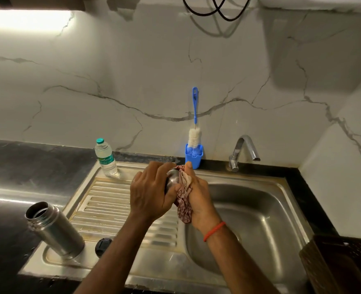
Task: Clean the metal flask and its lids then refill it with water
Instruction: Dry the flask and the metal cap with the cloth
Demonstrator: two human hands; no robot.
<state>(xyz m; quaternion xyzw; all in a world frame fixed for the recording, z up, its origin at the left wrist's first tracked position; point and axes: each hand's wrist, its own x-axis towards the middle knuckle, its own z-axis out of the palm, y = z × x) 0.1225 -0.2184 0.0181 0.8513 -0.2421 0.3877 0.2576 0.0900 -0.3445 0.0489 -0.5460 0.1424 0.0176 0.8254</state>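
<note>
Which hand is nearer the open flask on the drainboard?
Left. The left hand, holding a metal lid, is up and right of the flask; the right hand, gripping the cloth, is farther right.

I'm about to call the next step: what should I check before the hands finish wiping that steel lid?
1. Grip: left hand holds the steel lid: ok.
2. Wipe: right hand grips the checked cloth against the lid: ok.
3. Coverage: lid wiped all over: cannot tell, mostly hidden.
4. Flask: metal flask stands open on the drainboard: ok.
5. Stopper: black inner lid lies beside the flask: ok.
6. Refill: water bottle capped, at the drainboard's back edge: ok.
</note>
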